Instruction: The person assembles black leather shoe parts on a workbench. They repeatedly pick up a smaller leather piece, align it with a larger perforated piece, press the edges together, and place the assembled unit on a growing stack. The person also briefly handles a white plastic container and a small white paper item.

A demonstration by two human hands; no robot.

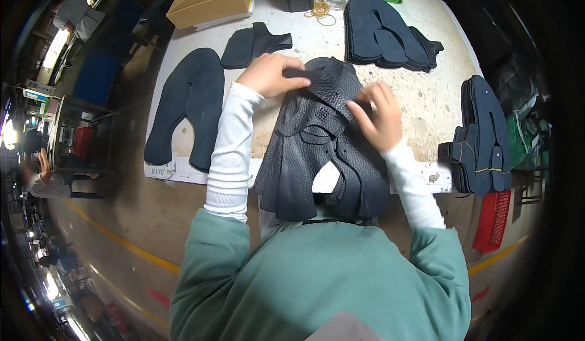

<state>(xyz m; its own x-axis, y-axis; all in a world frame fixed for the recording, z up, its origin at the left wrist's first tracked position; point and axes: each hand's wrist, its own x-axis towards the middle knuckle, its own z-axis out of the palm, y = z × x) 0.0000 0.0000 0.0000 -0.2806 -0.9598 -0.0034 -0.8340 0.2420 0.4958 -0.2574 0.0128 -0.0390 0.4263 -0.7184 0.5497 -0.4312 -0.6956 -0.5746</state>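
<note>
black leather pieces [298, 158] lie piled over the near edge of the desk [420, 97], left hand [268, 76] pinching a dark flap [297, 73], right hand [381, 117] loosely spread; light, even grip keeps layers aligned.

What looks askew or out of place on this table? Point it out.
The textured black pieces in the middle look askew: fanned unevenly and hanging over the near edge of the table, unlike the neater stack at upper right. The tan bands beside the bottle lie in a loose heap. I see no spill.
</note>
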